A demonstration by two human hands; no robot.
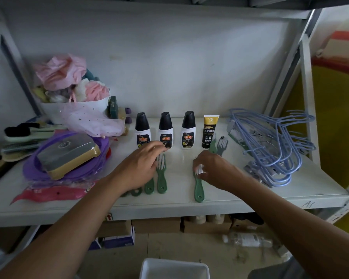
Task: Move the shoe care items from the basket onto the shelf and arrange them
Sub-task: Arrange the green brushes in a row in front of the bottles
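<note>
Both bare forearms extend forward, converging slightly. The left hand (pixel 141 165) lies palm down, fingers stretched forward. The right hand (pixel 214 168) is palm down, fingers curled loosely.

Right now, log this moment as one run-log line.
left hand: on green brushes | right hand: on single green brush | bottles: upright in row

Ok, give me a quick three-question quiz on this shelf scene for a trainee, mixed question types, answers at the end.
1. How many white bottles with black caps stand in the row at the back?
2. True or false: the yellow-and-black tube stands left of those bottles.
3. Which hand is on the green brush lying apart from the others: A left hand, B right hand?

Key: 1. three; 2. false, it stands to their right; 3. B.
</note>
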